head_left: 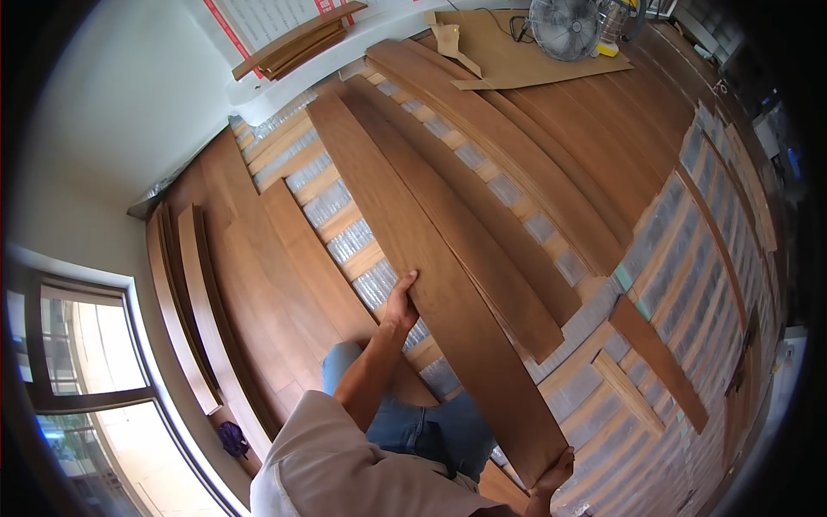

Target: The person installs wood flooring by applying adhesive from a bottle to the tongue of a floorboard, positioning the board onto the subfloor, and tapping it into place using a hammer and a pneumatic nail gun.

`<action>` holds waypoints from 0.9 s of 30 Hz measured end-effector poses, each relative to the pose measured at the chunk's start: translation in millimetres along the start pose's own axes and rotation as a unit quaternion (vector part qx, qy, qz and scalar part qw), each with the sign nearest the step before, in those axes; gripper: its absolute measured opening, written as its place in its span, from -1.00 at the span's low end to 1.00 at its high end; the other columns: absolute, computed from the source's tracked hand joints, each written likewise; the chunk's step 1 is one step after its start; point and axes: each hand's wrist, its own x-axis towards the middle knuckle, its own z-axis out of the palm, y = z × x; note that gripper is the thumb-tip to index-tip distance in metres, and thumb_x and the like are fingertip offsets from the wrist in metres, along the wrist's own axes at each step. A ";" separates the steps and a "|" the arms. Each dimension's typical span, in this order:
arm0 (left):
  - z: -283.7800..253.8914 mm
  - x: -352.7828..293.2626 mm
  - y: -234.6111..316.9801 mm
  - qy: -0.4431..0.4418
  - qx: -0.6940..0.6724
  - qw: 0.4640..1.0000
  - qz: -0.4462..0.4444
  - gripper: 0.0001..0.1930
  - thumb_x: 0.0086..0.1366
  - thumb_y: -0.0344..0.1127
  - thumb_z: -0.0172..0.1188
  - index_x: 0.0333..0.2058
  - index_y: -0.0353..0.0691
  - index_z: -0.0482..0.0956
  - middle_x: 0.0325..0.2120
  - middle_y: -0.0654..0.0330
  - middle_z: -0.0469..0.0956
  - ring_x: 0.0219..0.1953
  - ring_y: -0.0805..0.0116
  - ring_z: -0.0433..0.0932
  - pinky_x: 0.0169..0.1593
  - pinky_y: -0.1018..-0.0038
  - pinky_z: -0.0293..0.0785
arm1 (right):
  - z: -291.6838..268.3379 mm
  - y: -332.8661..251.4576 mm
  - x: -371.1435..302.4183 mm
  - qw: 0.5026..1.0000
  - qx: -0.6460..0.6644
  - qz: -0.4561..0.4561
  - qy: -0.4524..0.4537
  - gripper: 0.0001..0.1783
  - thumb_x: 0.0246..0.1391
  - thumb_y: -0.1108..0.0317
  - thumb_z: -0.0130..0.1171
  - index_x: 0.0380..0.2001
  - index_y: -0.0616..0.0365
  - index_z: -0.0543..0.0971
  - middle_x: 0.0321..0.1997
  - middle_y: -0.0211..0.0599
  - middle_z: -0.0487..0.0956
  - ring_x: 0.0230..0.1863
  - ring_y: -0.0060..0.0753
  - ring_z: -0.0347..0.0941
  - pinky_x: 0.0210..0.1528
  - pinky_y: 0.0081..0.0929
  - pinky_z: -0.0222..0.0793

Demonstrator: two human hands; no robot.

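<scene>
A white-walled room with a dark-framed window (95, 392) at left has a half-covered floor: smooth brown wooden floorboards (267, 276) on one part, pale timber battens (353, 264) with shiny silvery film (349, 239) between them on the rest. A long, flat, brown wooden plank (435, 263) slants across the middle, its far end near the white ledge (258, 105) and its near end beside the person's knees. The left hand (401, 302) grips the plank's left long edge, partway along; the right hand (554, 476) holds its near-end corner. Just right of it lie more long brown planks (448, 233). Farther back, a round grey fan (564, 30) stands on a flat tan cardboard sheet (538, 73). Whether the held plank touches the battens, I cannot tell.
</scene>
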 end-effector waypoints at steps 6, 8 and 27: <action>-57.7 -123.6 -9.4 0.053 -0.099 0.993 -0.020 -0.45 0.25 -0.14 0.13 0.16 -0.22 0.28 0.11 0.05 0.39 0.16 0.05 0.33 0.24 0.10 0.21 | -61.2 28.6 6.8 0.997 -0.042 -0.031 -0.058 -0.47 0.25 -0.06 -0.04 -0.28 0.31 0.48 -0.34 -0.24 0.50 -0.31 -0.38 0.42 -0.23 -0.43 0.38; -85.9 -144.6 -4.4 0.072 -0.117 0.991 0.009 -0.45 0.24 -0.15 0.15 0.16 -0.21 0.28 0.10 0.05 0.40 0.16 0.05 0.33 0.24 0.09 0.22 | -53.4 30.1 8.8 0.989 -0.067 -0.040 -0.125 -0.46 0.24 -0.07 -0.03 -0.28 0.32 0.48 -0.34 -0.23 0.51 -0.30 -0.38 0.43 -0.22 -0.42 0.38; -270.6 -184.6 218.7 0.102 -0.138 0.958 0.229 -0.51 0.26 -0.14 0.14 0.07 -0.32 0.39 0.03 0.02 0.47 0.05 0.14 0.47 0.15 0.23 0.38 | 141.1 -7.6 -185.1 0.958 -0.128 -0.080 -0.244 -0.29 0.22 -0.20 -0.18 0.01 0.30 0.45 0.02 -0.04 0.49 0.00 -0.13 0.42 0.04 -0.26 0.30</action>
